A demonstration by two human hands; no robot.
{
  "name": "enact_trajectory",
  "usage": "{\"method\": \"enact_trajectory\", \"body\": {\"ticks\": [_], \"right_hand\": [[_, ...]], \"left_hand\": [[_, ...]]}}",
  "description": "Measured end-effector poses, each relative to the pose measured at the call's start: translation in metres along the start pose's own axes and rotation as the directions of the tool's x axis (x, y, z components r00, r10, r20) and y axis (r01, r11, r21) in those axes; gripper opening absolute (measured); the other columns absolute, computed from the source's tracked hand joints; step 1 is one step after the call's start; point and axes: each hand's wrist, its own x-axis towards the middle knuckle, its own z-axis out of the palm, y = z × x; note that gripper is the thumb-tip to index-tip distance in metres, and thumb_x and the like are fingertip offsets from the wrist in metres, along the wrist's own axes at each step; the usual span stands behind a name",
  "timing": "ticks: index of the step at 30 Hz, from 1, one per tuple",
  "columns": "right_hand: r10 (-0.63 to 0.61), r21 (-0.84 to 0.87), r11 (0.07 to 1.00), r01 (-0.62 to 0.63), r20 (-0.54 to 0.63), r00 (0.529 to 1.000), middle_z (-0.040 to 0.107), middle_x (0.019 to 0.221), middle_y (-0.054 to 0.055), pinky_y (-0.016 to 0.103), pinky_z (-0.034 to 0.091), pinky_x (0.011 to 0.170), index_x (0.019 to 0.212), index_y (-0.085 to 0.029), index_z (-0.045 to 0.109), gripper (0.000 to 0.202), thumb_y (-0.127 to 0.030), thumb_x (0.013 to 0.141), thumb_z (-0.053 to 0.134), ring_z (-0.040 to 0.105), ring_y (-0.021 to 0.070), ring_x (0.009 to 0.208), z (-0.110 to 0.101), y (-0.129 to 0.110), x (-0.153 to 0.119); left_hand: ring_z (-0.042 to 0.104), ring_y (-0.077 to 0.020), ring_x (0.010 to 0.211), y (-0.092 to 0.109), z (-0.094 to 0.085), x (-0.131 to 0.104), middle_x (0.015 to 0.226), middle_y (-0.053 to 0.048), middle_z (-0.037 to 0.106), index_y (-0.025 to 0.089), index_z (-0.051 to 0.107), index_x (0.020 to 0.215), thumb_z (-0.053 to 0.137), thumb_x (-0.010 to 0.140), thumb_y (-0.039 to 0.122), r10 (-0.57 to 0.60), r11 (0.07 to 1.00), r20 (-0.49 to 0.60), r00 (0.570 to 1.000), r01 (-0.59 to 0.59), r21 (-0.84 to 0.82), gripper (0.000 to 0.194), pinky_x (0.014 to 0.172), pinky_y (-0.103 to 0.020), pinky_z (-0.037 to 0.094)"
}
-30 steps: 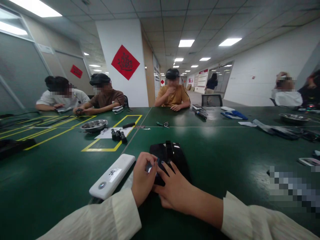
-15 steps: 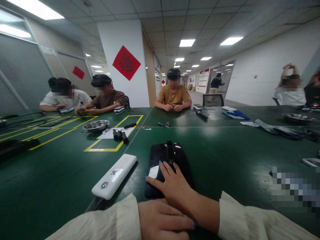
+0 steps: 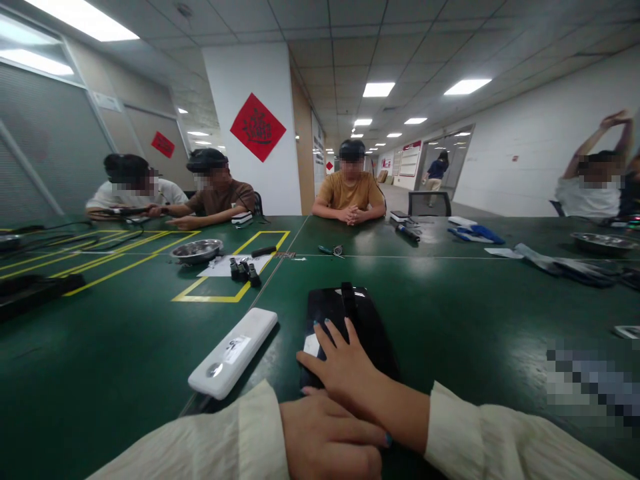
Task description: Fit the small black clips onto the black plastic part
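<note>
A big, smooth green table (image 3: 460,347) is marked with yellow tape (image 3: 210,299). On it, in front, a flat, shiny black slab (image 3: 373,327) is laid. Farther left, a round, shiny metal bowl (image 3: 197,260) is set near some thin white paper (image 3: 215,268). The slab is partly covered by the right hand (image 3: 345,363), which is spread wide and rested on top. The left hand (image 3: 333,433) is put by the right wrist, fingers bent; whether anything is held under it cannot be told. Left of the slab, a long white bar (image 3: 233,353) with rounded corners is laid. Small black pieces (image 3: 245,270) are bunched by the paper. Beside the right hand's fingers, a white sticker (image 3: 311,345) is seen on the slab.
</note>
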Motion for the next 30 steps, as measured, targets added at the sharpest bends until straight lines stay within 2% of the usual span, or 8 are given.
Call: {"method": "enact_trajectory", "body": {"ticks": [3, 6, 9, 13, 18, 22, 26, 30], "right_hand": [[0.069, -0.020, 0.997, -0.069, 0.012, 0.998, 0.031, 0.142, 0.020, 0.065, 0.011, 0.099, 0.125, -0.025, 0.048, 0.049, -0.050, 0.084, 0.046, 0.024, 0.0391, 0.131, -0.008, 0.006, -0.006], [0.153, -0.045, 0.987, -0.152, 0.018, 0.988, 0.035, 0.140, 0.021, 0.063, 0.014, 0.100, 0.120, -0.020, 0.052, 0.046, -0.046, 0.081, 0.050, 0.026, 0.0383, 0.130, -0.014, 0.015, -0.013], [0.234, -0.076, 0.969, -0.233, 0.000, 0.972, 0.038, 0.138, 0.022, 0.062, 0.016, 0.100, 0.118, -0.017, 0.054, 0.046, -0.047, 0.084, 0.046, 0.028, 0.0394, 0.129, -0.014, 0.025, -0.021], [0.338, -0.067, 0.939, -0.338, -0.012, 0.941, 0.033, 0.142, 0.019, 0.064, 0.021, 0.095, 0.122, -0.023, 0.050, 0.041, -0.044, 0.088, 0.040, 0.028, 0.0404, 0.129, -0.005, 0.037, -0.028], [0.498, -0.046, 0.865, -0.499, -0.035, 0.866, 0.028, 0.144, 0.015, 0.071, 0.015, 0.091, 0.126, -0.031, 0.047, 0.040, -0.042, 0.089, 0.036, 0.021, 0.0426, 0.130, 0.006, 0.055, -0.034], [0.584, -0.061, 0.811, -0.582, 0.017, 0.812, 0.026, 0.145, 0.014, 0.069, 0.017, 0.091, 0.130, -0.035, 0.041, 0.043, -0.045, 0.090, 0.031, 0.020, 0.0434, 0.130, 0.005, 0.078, -0.038], [0.647, -0.091, 0.761, -0.642, 0.050, 0.761, 0.027, 0.144, 0.014, 0.068, 0.019, 0.092, 0.132, -0.034, 0.039, 0.044, -0.042, 0.089, 0.031, 0.021, 0.0425, 0.130, 0.001, 0.108, -0.045], [0.712, -0.110, 0.702, -0.704, 0.085, 0.697, 0.029, 0.143, 0.016, 0.068, 0.024, 0.088, 0.129, -0.032, 0.043, 0.043, -0.038, 0.087, 0.033, 0.025, 0.0425, 0.129, -0.006, 0.134, -0.053]], "left_hand": [[0.064, -0.0086, 0.061, 0.001, -0.001, 0.004, 0.091, -0.004, 0.070, 0.017, 0.055, 0.079, 0.052, 0.083, 0.023, 0.012, 1.000, -0.060, 0.998, -0.012, 0.000, 0.008, 0.058, -0.015, 0.051], [0.065, -0.0098, 0.069, 0.002, -0.002, 0.008, 0.080, -0.002, 0.069, 0.018, 0.054, 0.073, 0.049, 0.085, 0.020, 0.032, 0.996, -0.069, 0.997, -0.026, 0.086, 0.014, 0.054, -0.017, 0.049], [0.065, -0.0113, 0.080, 0.002, -0.005, 0.012, 0.065, 0.002, 0.064, 0.018, 0.055, 0.069, 0.050, 0.084, 0.016, 0.079, 0.982, -0.036, 0.996, -0.071, 0.176, 0.016, 0.050, -0.019, 0.046], [0.063, -0.0112, 0.083, 0.003, -0.007, 0.012, 0.067, 0.002, 0.064, 0.018, 0.054, 0.068, 0.049, 0.084, 0.015, 0.013, 0.986, -0.015, 1.000, -0.010, 0.164, 0.017, 0.051, -0.021, 0.045], [0.063, -0.0113, 0.082, 0.002, -0.008, 0.013, 0.067, 0.002, 0.063, 0.018, 0.053, 0.067, 0.051, 0.085, 0.014, 0.015, 0.981, 0.020, 1.000, -0.018, 0.193, 0.018, 0.054, -0.020, 0.044], [0.063, -0.0117, 0.087, -0.003, -0.013, 0.014, 0.073, 0.000, 0.065, 0.017, 0.056, 0.075, 0.046, 0.089, 0.016, -0.027, 0.981, 0.050, 0.998, 0.017, 0.193, 0.018, 0.058, -0.020, 0.044], [0.063, -0.0113, 0.087, -0.005, -0.015, 0.014, 0.078, 0.000, 0.065, 0.019, 0.056, 0.077, 0.041, 0.092, 0.018, -0.085, 0.980, 0.112, 0.990, 0.062, 0.190, 0.021, 0.058, -0.020, 0.044], [0.062, -0.0114, 0.082, -0.005, -0.014, 0.014, 0.077, 0.000, 0.063, 0.018, 0.055, 0.076, 0.044, 0.089, 0.016, -0.055, 0.974, 0.083, 0.995, 0.035, 0.224, 0.018, 0.053, -0.020, 0.042]]}}
